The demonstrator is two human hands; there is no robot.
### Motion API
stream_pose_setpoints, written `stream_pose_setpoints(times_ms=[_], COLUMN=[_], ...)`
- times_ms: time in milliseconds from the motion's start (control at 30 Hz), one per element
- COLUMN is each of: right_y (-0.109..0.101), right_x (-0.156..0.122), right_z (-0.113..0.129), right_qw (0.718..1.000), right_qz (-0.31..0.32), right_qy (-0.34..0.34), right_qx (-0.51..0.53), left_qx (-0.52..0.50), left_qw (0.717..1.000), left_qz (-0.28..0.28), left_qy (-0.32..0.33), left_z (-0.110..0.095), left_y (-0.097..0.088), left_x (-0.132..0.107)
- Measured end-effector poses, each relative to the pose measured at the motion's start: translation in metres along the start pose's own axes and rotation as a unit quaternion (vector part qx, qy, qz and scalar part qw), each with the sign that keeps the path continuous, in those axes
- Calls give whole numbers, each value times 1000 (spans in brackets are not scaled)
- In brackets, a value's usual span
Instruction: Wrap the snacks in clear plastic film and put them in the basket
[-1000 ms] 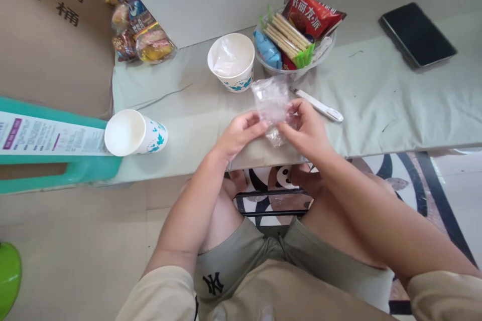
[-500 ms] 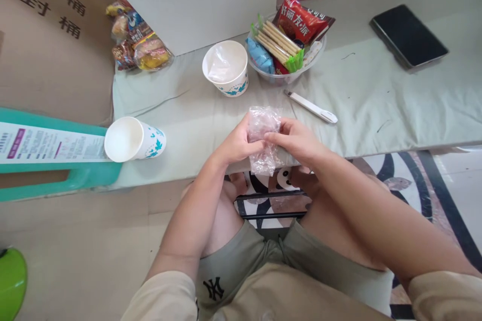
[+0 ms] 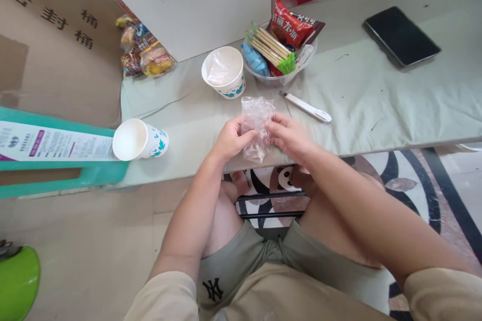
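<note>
Between my hands, over the front edge of the cloth-covered surface, is a crinkled clear plastic bag (image 3: 257,110). My left hand (image 3: 232,139) grips its left side with the thumb laid across the front. On the right side, my right hand (image 3: 289,135) pinches the bag with curled fingers. Whether anything lies inside the bag I cannot make out. Just beyond it stands an upright paper cup (image 3: 231,91) with blue leaf prints and clear plastic inside. A white utility knife (image 3: 307,107) lies to the right, near my right hand.
A second paper cup (image 3: 156,143) lies on its side at the left, by a teal frame (image 3: 101,173). Behind are a bowl of snacks (image 3: 278,80), bagged snacks (image 3: 154,57) and a cardboard box (image 3: 68,75). A dark phone-like device (image 3: 401,37) rests at the right.
My right hand's fingers have shifted up and curled at the bag's right edge. The bag sits slightly farther up and left, more spread out. The view has shifted slightly.
</note>
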State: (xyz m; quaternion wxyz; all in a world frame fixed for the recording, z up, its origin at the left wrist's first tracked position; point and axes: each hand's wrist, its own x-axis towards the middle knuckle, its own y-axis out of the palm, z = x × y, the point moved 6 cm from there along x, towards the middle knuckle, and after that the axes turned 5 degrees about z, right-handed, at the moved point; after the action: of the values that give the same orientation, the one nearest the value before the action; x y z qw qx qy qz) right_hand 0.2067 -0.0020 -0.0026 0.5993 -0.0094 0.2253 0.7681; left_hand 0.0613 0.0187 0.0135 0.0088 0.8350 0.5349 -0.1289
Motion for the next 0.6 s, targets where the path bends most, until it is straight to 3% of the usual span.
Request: stream_pose_setpoints(times_ms=[67, 167, 300, 400, 500, 600], right_y=[5, 6, 10, 11, 12, 14], right_x=[-1, -3, -5, -8, -11, -14], right_z=[0, 2, 6, 17, 24, 28], right_qw=[993, 968, 977, 977, 968, 935], right_qz=[37, 38, 68, 56, 56, 48], right_qy=[-9, -56, -105, -156, -178, -233], right_qx=[-108, -243, -173, -137, -170, -264], left_qx=[38, 57, 9, -35, -80, -127], left_qw=[999, 998, 1000, 999, 994, 988], left_qz=[1, 3, -8, -11, -30, -37], left_qy=[9, -14, -23, -33, -68, -79], left_z=[-2, -2, -1, 3, 10, 12], left_y=[0, -3, -11, -18, -24, -23], left_x=[-2, -5, -12, -17, -18, -16])
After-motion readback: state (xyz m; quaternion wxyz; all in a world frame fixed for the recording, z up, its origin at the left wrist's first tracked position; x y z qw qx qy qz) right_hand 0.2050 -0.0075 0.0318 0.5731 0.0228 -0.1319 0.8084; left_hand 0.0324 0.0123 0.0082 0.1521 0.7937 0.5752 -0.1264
